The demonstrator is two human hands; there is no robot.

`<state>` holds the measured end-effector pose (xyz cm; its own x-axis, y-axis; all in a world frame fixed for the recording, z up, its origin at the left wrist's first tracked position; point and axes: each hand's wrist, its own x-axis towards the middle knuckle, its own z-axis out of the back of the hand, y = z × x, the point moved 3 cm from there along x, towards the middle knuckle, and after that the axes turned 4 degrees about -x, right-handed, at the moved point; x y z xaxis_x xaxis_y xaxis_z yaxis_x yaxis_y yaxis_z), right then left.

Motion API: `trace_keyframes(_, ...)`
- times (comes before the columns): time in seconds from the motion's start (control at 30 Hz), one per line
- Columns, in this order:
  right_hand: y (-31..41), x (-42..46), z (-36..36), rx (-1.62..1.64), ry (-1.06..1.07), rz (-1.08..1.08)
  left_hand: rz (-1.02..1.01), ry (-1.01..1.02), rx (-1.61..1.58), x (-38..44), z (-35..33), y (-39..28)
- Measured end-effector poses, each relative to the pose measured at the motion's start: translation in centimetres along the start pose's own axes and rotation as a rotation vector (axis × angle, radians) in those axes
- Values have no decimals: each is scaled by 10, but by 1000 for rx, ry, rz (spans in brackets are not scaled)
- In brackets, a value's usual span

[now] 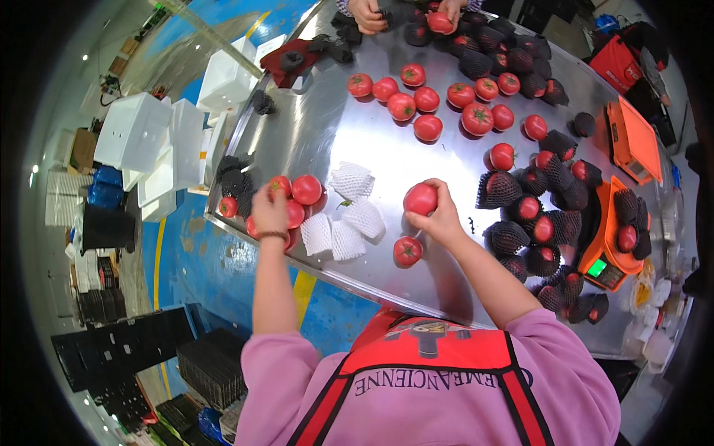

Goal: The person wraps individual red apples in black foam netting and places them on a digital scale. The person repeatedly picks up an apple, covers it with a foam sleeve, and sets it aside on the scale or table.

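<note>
My right hand (445, 222) grips a red tomato (420, 199) above the steel tabletop (290, 131). Just below it a single tomato (408, 251) rests stem up. At the table's left end, my left hand (270, 214) is among a group of tomatoes (307, 190). It is slightly blurred, and its fingers hide whether it grips one. Between my hands lie several white foam net sleeves (363, 217), with a small green leaf beside them. Black foam nets (233, 183) are bunched beyond my left hand. To my right, many tomatoes sit in black foam nets (506, 237).
Loose tomatoes (427, 128) spread over the table's middle. Across it, a co-worker's hand (450, 8) holds a tomato near piled netted ones. An orange digital scale (611, 262) bearing netted tomatoes stands right, near an orange device (636, 139). White foam boxes (134, 131) are stacked left.
</note>
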<state>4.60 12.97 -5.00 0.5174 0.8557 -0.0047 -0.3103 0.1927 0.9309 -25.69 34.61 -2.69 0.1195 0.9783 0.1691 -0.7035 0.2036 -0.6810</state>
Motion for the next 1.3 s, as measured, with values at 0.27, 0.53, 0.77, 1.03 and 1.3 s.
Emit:
trace_keyframes(0.27,-19,31,18,-270,-191,173,326,327,800,68,3,87)
trace_keyframes(0.53,-34,24,20,-512,-253,274,-19,-188,344,80,40,59)
trace_keyframes(0.77,43,-22,-15,695,340,-163,-136,579,-572,-90,-69,-112)
trace_keyframes(1.03,8,-44,43,0,49,-8,385,778,-1201,-140,-137,-155)
trace_keyframes(1.3,-51,-34,75,554,-210,-458,-428,939,-177,-126,-150,-202)
